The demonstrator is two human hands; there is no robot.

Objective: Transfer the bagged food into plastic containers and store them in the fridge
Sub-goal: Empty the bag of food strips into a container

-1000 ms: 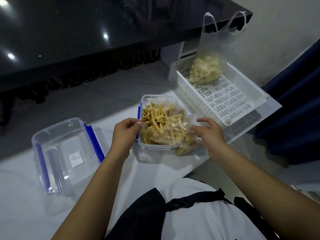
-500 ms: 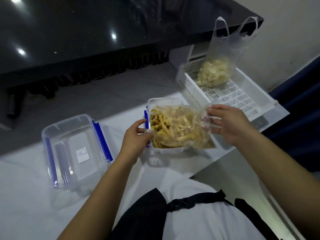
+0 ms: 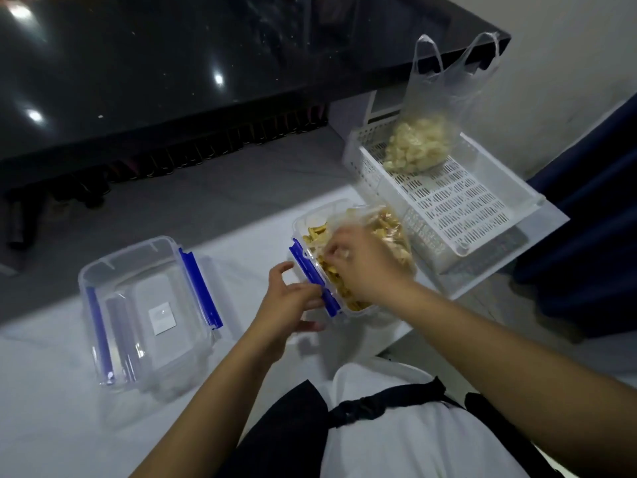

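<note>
— What's on the far left?

— An empty tub [image 3: 144, 312], clear with blue clips, sitting on the white counter [image 3: 51, 391]. There's a small white label on its bottom. Nothing touches it.

— And the left hand [image 3: 289, 305]?

— It's at the near left side of the second tub [image 3: 344, 263], by the blue clip [image 3: 312, 276]. The thumb and fingers curl around that edge and seem to grip it, though the picture is blurred there.

— What's in that tub?

— Yellow sticks [image 3: 339, 282] of food, piled inside along the left wall. A clear bag [image 3: 386, 229] with more of the same food lies over the tub's right half, bulging above the rim.

— The right hand [image 3: 362, 263]?

— It reaches across from the right and sits over the tub. The fingers are bent and pinch the thin plastic of the bag near the tub's middle. It's smeared by motion, so I can't tell how much film they have.

— Further right?

— A white slotted basket [image 3: 458, 215] just beside the tub, hanging partly over the counter's end. In its far corner stands a second bag [image 3: 427, 132], handles up, holding pale chunks [image 3: 413, 150] of food. It leans toward the wall [image 3: 568, 63].

— Behind all that?

— A dark glossy top [image 3: 206, 63] with light spots on it, and a dark blue curtain [image 3: 593, 219] at the right edge.
</note>
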